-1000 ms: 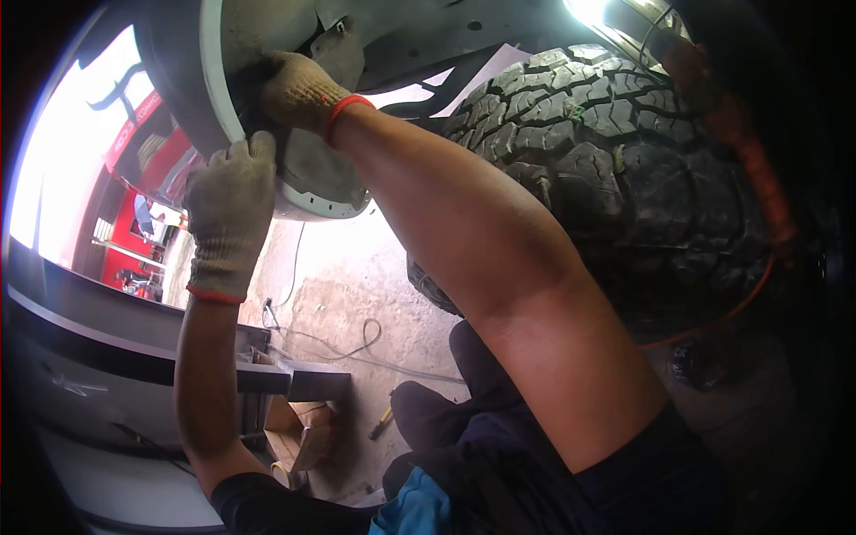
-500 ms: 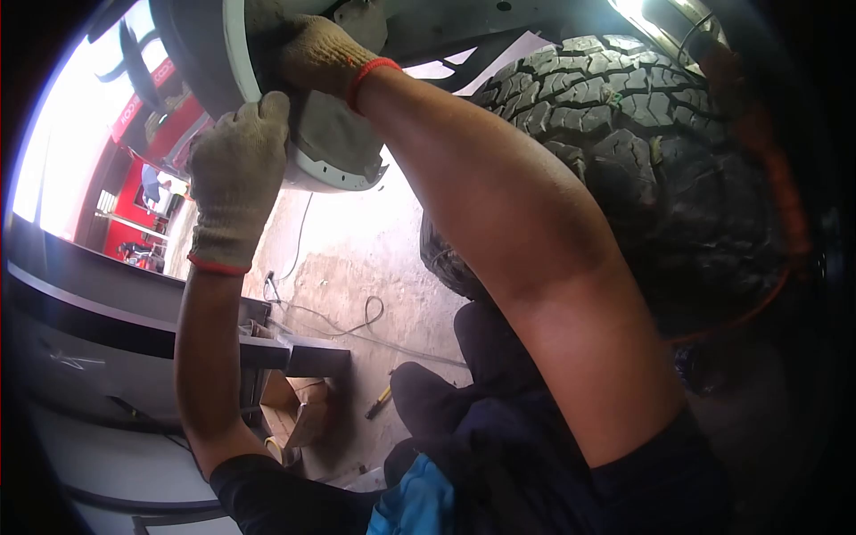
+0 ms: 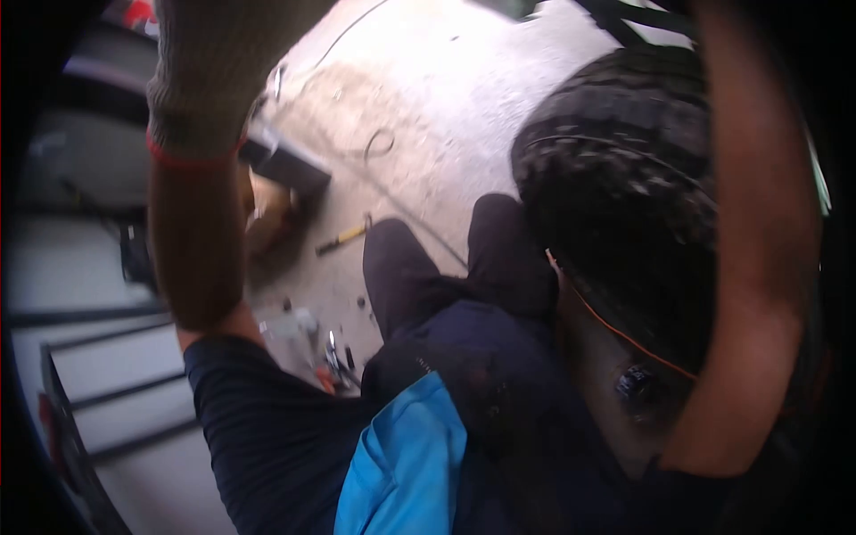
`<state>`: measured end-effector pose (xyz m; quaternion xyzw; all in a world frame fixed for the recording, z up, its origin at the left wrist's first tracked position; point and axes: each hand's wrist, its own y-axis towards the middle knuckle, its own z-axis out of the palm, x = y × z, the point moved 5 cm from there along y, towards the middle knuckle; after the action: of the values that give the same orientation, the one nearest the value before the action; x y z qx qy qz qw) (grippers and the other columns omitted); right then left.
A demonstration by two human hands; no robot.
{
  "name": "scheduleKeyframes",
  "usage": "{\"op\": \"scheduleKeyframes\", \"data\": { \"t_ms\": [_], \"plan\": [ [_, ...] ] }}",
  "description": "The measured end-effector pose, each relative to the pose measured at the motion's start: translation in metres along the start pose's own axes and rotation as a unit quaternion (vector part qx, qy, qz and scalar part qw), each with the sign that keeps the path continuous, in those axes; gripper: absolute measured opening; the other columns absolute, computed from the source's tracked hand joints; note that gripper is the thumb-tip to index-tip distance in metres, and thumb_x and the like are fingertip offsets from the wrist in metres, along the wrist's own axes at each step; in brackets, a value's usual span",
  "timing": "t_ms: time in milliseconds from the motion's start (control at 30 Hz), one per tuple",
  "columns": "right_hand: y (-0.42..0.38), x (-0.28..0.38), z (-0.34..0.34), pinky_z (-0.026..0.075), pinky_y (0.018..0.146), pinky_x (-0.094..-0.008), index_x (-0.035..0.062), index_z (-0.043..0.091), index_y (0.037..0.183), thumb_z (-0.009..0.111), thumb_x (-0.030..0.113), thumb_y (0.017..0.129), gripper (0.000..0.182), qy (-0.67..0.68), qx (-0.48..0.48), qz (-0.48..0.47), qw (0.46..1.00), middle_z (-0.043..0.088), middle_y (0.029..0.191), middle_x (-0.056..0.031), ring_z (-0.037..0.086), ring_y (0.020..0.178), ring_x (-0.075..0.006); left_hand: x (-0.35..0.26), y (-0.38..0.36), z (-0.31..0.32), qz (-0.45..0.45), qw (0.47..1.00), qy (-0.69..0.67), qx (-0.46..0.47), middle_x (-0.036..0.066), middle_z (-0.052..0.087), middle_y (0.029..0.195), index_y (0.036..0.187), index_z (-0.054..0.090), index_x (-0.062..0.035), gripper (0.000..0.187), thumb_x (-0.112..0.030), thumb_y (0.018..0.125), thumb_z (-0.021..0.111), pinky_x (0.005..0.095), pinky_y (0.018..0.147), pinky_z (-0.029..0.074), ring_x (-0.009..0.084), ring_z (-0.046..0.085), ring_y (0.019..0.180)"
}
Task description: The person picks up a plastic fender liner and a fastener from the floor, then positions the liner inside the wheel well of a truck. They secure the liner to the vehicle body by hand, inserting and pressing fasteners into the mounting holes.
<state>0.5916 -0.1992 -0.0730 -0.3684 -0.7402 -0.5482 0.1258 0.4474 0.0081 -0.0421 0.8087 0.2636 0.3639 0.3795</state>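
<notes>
My left hand, in a knitted work glove with a red cuff, reaches up to the top edge of the head view. Its fingers lie beyond the frame, so what they touch is hidden. Of my right arm only the bare forearm shows, raised at the right side, and the hand itself is out of frame. A big black tyre with chunky tread stands just inside that forearm. Motion blurs much of the picture.
On the floor are a yellow-handled tool, hand tools and a looped cable. An orange cord runs beside the tyre. A dark metal beam juts in at left. Blue cloth hangs at my front.
The view has tilted down toward my lap. The pale curved panel at which both gloved hands worked has left the frame, as has my right hand. More floor tools show.
</notes>
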Motion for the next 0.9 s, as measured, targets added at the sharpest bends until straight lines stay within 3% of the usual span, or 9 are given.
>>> {"op": "scheduleKeyframes", "data": {
  "t_ms": [167, 200, 233, 400, 433, 533, 667, 733, 900],
  "plan": [
    [-0.005, -0.018, 0.006, 0.052, 0.096, -0.0356, 0.0042, 0.068, 0.121, 0.064, 0.014, 0.083, 0.039, -0.061, 0.048, 0.005, 0.997, 0.070, 0.119, -0.0170, 0.066, 0.113, -0.0316, 0.052, -0.154, -0.050, -0.418, 0.895, 0.122, 0.099, 0.008, 0.069, 0.077, 0.120, 0.068, -0.0047, 0.034, -0.020, 0.089, 0.071, 0.0285, 0.061, 0.053, 0.0137, 0.064, 0.065],
    [-0.004, -0.024, 0.001, 0.052, 0.096, -0.0356, 0.0042, 0.068, 0.121, 0.064, 0.014, 0.083, 0.039, -0.077, 0.052, 0.006, 0.996, 0.069, 0.119, -0.0169, 0.066, 0.113, -0.0316, 0.075, -0.207, -0.053, -0.339, 0.908, 0.210, 0.131, 0.011, 0.070, 0.079, 0.116, 0.069, -0.0024, 0.032, -0.019, 0.089, 0.069, 0.0323, 0.065, 0.055, 0.0181, 0.068, 0.068],
    [-0.005, -0.031, -0.003, 0.052, 0.097, -0.0356, 0.0042, 0.068, 0.121, 0.064, 0.014, 0.083, 0.039, -0.095, 0.055, 0.008, 0.994, 0.069, 0.120, -0.0169, 0.066, 0.113, -0.0316, 0.092, -0.277, -0.056, -0.434, 0.887, 0.122, 0.100, 0.008, 0.071, 0.082, 0.114, 0.070, -0.0061, 0.029, -0.022, 0.090, 0.071, 0.0296, 0.064, 0.053, 0.0154, 0.068, 0.070],
    [0.007, -0.065, -0.030, 0.052, 0.097, -0.0358, 0.0041, 0.067, 0.122, 0.063, 0.014, 0.084, 0.039, -0.169, 0.071, 0.013, 0.983, 0.069, 0.120, -0.0165, 0.066, 0.114, -0.0315, 0.031, -0.554, -0.031, -0.775, 0.629, -0.048, 0.043, 0.014, 0.075, 0.102, 0.114, 0.070, -0.0045, 0.039, -0.031, 0.086, 0.071, 0.0380, 0.083, 0.054, 0.0283, 0.071, 0.096],
    [0.011, -0.067, -0.030, 0.052, 0.097, -0.0358, 0.0041, 0.067, 0.122, 0.063, 0.014, 0.084, 0.039, -0.178, 0.074, 0.013, 0.981, 0.069, 0.121, -0.0164, 0.065, 0.114, -0.0315, 0.003, -0.600, -0.026, -0.811, 0.576, -0.017, 0.104, 0.016, 0.074, 0.107, 0.116, 0.069, -0.0046, 0.040, -0.031, 0.087, 0.070, 0.0382, 0.088, 0.053, 0.0293, 0.070, 0.102],
    [0.014, -0.061, -0.020, 0.052, 0.097, -0.0359, 0.0041, 0.066, 0.123, 0.063, 0.014, 0.085, 0.039, -0.201, 0.082, 0.020, 0.976, 0.068, 0.121, -0.0162, 0.065, 0.114, -0.0315, -0.106, -0.744, -0.007, -0.874, 0.432, -0.005, 0.222, 0.019, 0.071, 0.117, 0.119, 0.069, -0.0060, 0.041, -0.033, 0.087, 0.067, 0.0401, 0.099, 0.050, 0.0326, 0.066, 0.113],
    [0.018, -0.055, -0.016, 0.051, 0.098, -0.0360, 0.0041, 0.066, 0.123, 0.062, 0.014, 0.086, 0.039, -0.230, 0.081, 0.033, 0.969, 0.068, 0.122, -0.0159, 0.065, 0.115, -0.0314, -0.232, -0.812, -0.003, -0.889, 0.289, 0.000, 0.354, 0.020, 0.072, 0.112, 0.116, 0.071, -0.0050, 0.042, -0.028, 0.082, 0.065, 0.0419, 0.094, 0.053, 0.0320, 0.069, 0.107],
    [0.019, -0.054, -0.014, 0.051, 0.098, -0.0361, 0.0041, 0.065, 0.124, 0.062, 0.014, 0.086, 0.039, -0.245, 0.081, 0.038, 0.965, 0.068, 0.122, -0.0158, 0.065, 0.115, -0.0314, -0.313, -0.906, 0.014, -0.911, 0.260, 0.000, 0.321, 0.022, 0.071, 0.112, 0.116, 0.071, -0.0057, 0.042, -0.027, 0.080, 0.065, 0.0421, 0.093, 0.053, 0.0333, 0.069, 0.105],
    [0.023, -0.058, -0.024, 0.051, 0.099, -0.0363, 0.0040, 0.065, 0.125, 0.061, 0.014, 0.087, 0.039, -0.284, 0.076, 0.049, 0.955, 0.067, 0.123, -0.0154, 0.065, 0.115, -0.0313, -0.311, -0.863, 0.024, -0.916, 0.215, 0.036, 0.337, 0.023, 0.071, 0.111, 0.117, 0.071, -0.0064, 0.043, -0.026, 0.079, 0.065, 0.0419, 0.090, 0.053, 0.0345, 0.069, 0.105]
  ]
}}
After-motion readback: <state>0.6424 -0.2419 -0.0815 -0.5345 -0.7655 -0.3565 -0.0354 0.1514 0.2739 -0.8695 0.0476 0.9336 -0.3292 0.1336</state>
